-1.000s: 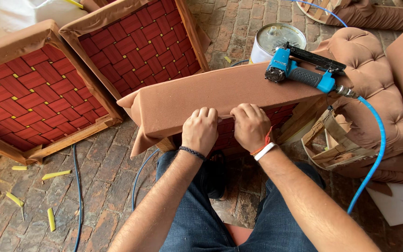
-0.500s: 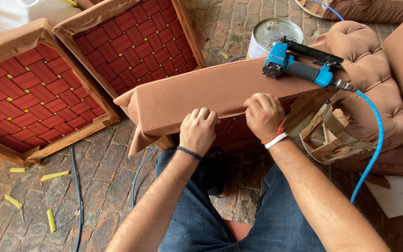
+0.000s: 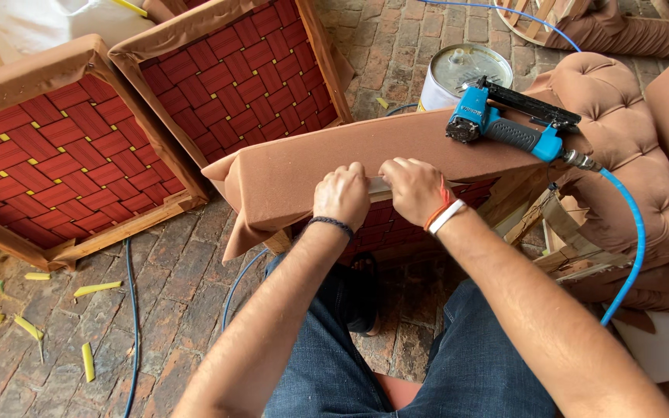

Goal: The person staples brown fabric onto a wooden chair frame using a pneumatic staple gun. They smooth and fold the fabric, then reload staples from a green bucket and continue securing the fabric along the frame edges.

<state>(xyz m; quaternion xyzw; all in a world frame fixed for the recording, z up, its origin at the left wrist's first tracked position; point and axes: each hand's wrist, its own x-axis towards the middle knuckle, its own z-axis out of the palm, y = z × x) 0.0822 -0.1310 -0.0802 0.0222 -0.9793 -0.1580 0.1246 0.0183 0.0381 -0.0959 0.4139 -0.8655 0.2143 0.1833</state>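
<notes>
Head view. The person sat over a seat frame wrapped in brown upholstery fabric [image 3: 365,159], which lay across the middle of the scene, just above the knees. The left hand [image 3: 342,195] and the right hand [image 3: 414,190] rested side by side on the near edge of the fabric, knuckles up, fingers curled over the edge — both closed on the cloth and pressing it down against the frame. A pale strip of frame or lining showed between the two hands; what the fingertips held beneath the edge could not be told. The left wrist wore a dark braided band [image 3: 333,224], the right wrist an orange and a white band [image 3: 443,217].

On the far side of the same fabric lay a blue pneumatic staple gun [image 3: 505,124], untouched, its black magazine pointing right. A blue air hose [image 3: 635,232] ran from its handle down the right side.

Behind the gun stood a round metal can [image 3: 462,73] on the brick floor [image 3: 187,271]. To the right sat a tufted brown cushion [image 3: 629,147], touching the end of the frame. To the left, two finished seat frames with red woven webbing [image 3: 56,162] leaned near each other — fabric edges folded over their wooden rails. Yellow scraps [image 3: 96,289] lay scattered on the bricks at lower left.
</notes>
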